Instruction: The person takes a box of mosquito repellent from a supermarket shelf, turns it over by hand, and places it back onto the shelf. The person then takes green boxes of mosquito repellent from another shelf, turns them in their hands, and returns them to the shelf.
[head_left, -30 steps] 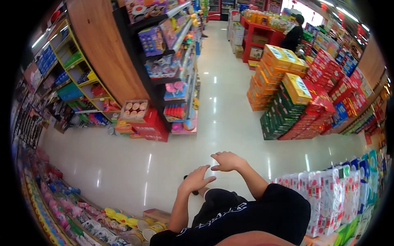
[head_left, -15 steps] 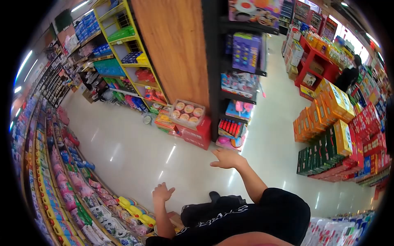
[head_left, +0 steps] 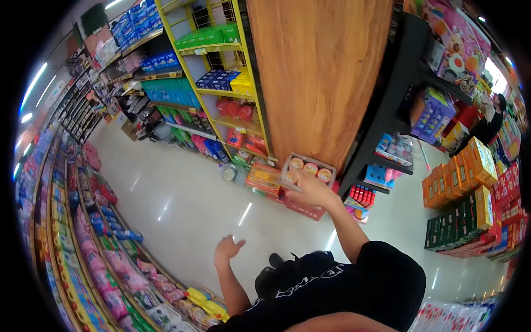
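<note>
My right hand (head_left: 310, 189) reaches forward, fingers stretched out, over the front edge of a clear plastic box of round tubs (head_left: 326, 175). Whether it touches the box I cannot tell. Beneath the plastic box stands a red carton (head_left: 311, 211), partly covered by my forearm. Just left of it lies a stack of orange and green packs (head_left: 260, 179). Held low over the floor, my left hand (head_left: 227, 249) is open and empty, thumb apart from the fingers. The nearest goods to it are yellow bottles (head_left: 207, 301) on the left shelf.
A wooden panel (head_left: 315, 72) rises behind the tubs, between a yellow shelf rack (head_left: 207, 91) and black shelves (head_left: 381, 110). Long shelves of packaged goods (head_left: 83, 243) curve along my left. Stacked cartons (head_left: 456, 216) stand to the right, with a person (head_left: 489, 124) in dark clothing beyond.
My view has turned right and come closer to the wooden panel. My right hand has moved from above the bare floor to over the box of tubs. My left hand stays low and open.
</note>
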`<state>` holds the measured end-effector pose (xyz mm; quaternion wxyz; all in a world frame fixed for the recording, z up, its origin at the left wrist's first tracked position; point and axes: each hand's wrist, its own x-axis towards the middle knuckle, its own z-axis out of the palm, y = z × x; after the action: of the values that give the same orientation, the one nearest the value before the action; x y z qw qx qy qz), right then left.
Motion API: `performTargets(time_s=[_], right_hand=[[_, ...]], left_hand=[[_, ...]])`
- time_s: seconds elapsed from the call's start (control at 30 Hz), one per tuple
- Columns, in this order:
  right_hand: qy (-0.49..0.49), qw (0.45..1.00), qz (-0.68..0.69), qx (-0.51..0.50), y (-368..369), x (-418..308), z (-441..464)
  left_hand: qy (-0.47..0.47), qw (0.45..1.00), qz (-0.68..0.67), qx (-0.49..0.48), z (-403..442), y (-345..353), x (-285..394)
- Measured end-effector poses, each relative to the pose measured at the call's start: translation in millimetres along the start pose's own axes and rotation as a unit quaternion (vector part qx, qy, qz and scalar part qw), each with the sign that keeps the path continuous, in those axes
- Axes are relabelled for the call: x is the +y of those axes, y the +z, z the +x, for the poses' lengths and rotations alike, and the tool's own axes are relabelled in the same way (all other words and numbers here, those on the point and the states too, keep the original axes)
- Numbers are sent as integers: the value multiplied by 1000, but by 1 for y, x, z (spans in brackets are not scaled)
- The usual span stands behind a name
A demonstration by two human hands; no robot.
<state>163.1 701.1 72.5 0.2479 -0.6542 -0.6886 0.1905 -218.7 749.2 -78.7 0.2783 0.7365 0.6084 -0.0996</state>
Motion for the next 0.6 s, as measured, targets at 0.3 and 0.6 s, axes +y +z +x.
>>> performTargets(time_s=[0.3, 0.6], right_hand=[[-84, 968, 37, 234, -23, -36, 182], [-137, 945, 87, 284, -88, -51, 373]], left_hand=[[321, 895, 36, 306, 179, -288, 133], [366, 693, 83, 616, 371, -503, 249]])
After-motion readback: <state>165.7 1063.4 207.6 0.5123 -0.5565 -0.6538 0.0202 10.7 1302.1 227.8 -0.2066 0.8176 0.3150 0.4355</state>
